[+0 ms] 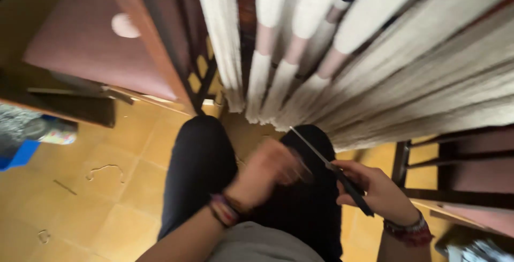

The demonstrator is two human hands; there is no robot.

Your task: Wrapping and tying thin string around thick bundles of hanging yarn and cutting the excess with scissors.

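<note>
Floor tiles [80,187], yellow-ochre, fill the left side, w/ a bit of loose thread [104,170] lying curled on them and a smaller scrap nearer the bottom corner. Far left edge shows a blue object [21,155] beside a speckled grey one. Above that, a reddish-brown wooden frame [96,42] slants across the top left.

Moving toward the middle: the person's legs in dark trousers [198,171] point away from the camera, knees just under a curtain of cream threads [278,80] (some bands pinkish higher up) that hang from the top and fan out to the right. The thread ends stop right above the knees.

Left hand [265,173] sits over the lap, centre frame, badly motion-blurred; fingers look curled inward but can't tell if they grip anything. Wrist carries several cord bracelets [225,210].

Right hand [375,189] is just beside it, fingers closed round the dark handle of a thin metal tool [326,163], prob. a blade or hook, its bright slim tip slanting up-left to just below the lowest thread ends. Right wrist has a beaded red bracelet [409,230].

Far right: more dark wooden bars [455,165] of the frame, w/ tile showing between them.
</note>
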